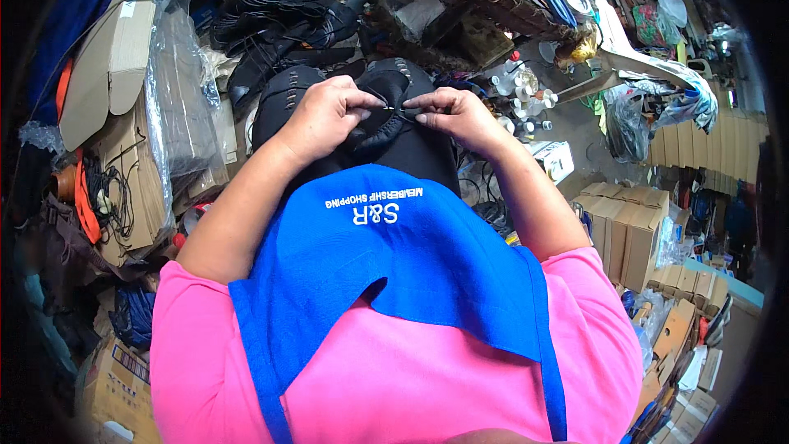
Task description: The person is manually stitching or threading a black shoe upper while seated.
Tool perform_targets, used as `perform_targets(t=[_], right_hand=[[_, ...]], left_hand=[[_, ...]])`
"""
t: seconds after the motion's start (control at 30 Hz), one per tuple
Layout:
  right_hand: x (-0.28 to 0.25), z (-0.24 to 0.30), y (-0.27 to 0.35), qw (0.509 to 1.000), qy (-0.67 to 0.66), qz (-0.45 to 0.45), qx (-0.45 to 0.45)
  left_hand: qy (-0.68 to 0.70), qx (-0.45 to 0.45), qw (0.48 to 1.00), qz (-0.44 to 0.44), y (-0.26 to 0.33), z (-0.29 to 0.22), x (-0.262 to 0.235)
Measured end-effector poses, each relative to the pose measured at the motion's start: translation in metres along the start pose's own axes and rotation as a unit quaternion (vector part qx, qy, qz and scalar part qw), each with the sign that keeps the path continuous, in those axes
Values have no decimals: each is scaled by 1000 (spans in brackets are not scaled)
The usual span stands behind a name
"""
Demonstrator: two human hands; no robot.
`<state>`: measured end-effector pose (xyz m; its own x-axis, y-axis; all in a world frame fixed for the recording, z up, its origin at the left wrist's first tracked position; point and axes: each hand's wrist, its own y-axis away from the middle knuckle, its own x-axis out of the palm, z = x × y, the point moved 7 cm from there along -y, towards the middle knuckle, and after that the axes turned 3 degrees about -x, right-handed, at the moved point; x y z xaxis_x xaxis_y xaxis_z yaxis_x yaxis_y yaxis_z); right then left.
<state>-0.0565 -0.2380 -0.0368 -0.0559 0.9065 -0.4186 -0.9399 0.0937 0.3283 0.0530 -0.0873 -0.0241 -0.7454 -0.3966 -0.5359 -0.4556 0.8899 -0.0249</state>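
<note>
Black piece [380, 138]: curved and dark, just beyond the hem of the blue apron [329, 263], between the trouser knees; its full shape is hidden.
Left hand [327, 119]: beyond the apron's hem, thumb and forefinger pinched at the black piece's upper edge.
Right hand [470, 119]: opposite, beyond the hem's right part, pinching the same edge.
Bright sliver [389, 108]: thin, between the fingertips; which hand grips it, if either, cannot be told.
Black trousers [275, 111]: pale stitches at the knees, beyond the apron.
White containers [522, 90]: beyond and right of the apron.
Good handling: probably small, even fingertip movements, knees steadying the piece, and skin clear of the sliver in case it is sharp.
</note>
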Motion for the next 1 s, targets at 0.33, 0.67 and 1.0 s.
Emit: perform_targets(t=[0.33, 0.67, 1.0], right_hand=[[12, -12, -5, 980, -195, -25, 36], [10, -2, -9, 992, -117, -51, 20], [-1, -23, -2, 971, -237, -23, 9]], left_hand=[[201, -113, 973, 6, -7, 29, 22], [250, -76, 965, 32, -22, 24, 39], [42, -52, 998, 1, -5, 14, 4]])
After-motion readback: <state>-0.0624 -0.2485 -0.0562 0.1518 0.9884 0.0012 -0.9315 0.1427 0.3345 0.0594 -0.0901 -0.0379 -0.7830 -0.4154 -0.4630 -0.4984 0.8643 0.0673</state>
